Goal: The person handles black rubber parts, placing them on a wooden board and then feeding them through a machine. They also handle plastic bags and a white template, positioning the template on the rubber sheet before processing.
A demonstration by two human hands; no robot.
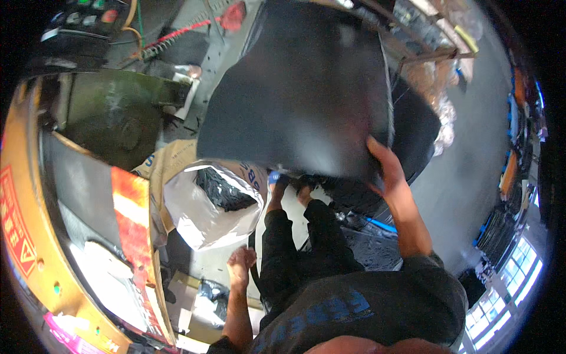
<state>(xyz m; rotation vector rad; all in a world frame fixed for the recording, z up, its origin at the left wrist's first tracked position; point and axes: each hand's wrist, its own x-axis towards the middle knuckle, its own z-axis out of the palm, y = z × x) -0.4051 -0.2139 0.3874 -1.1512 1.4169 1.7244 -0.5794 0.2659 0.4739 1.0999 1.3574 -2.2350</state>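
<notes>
Sheet [295, 106], broad and black, stretched out ahead of the legs [280, 242], pinched at the right edge by the right hand [390, 171], probably to steer so wide a piece from its rim. Left hand [240, 264] well apart from it, fingers curled, whether around anything impossible to tell. Nearby, paper sack [191, 227], mouth spread wide, likely for easy access to black contents [223, 190].

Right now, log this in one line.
Right hand: holding broad black sheet; left hand: near white-lined brown paper sack; sack: dark contents
</notes>
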